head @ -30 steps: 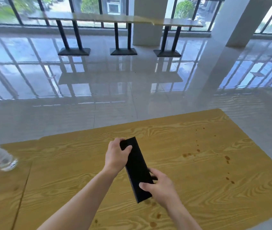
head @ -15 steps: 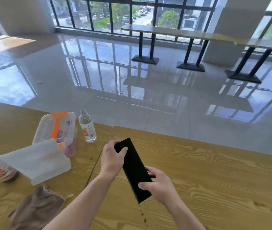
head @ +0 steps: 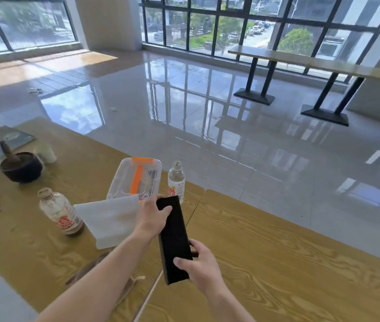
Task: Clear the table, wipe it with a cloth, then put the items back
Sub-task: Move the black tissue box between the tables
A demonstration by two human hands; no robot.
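I hold a black rectangular block (head: 174, 239) above the wooden tabletop (head: 277, 259), left hand (head: 152, 217) fingers clamped round its top, right hand (head: 198, 263) fingers pinching its bottom.

I see a table (head: 277, 263) of yellow wood-grain finish, smooth with a mild sheen. The black block (head: 175, 240) in my hands looks matt and finely textured, like foam. At ten o'clock sit a clear glossy plastic box (head: 138, 177) with orange trim, clear plastic bottles (head: 176, 182), and a white matt paper-like pack (head: 110, 219). The floor (head: 184, 101) is mirror-glossy tile.
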